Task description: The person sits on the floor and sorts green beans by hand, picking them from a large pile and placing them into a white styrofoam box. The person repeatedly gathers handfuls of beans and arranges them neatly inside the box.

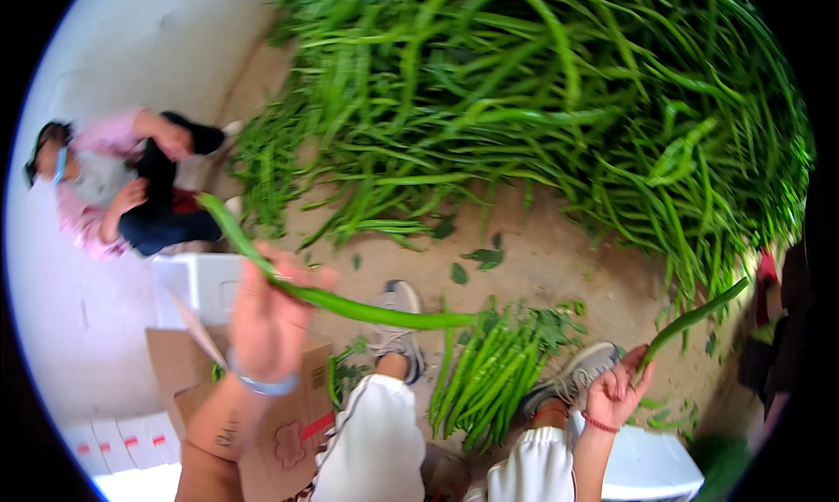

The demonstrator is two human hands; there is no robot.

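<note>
My left hand holds a long green chili pepper up in front of me; the hand is slightly blurred. Another, darker green pepper stands up at a slant from the fingers of my right hand, pinched near its lower end. On the floor between my shoes lies a bundle of long peppers, laid roughly side by side with some leaves at its far end. Beyond it spreads a large heap of long green peppers, tangled and piled thick.
At left stands an open cardboard box, with a white box behind it. A white container is by my right leg. One person sits by the wall at left; part of another shows at right. Loose leaves litter the floor.
</note>
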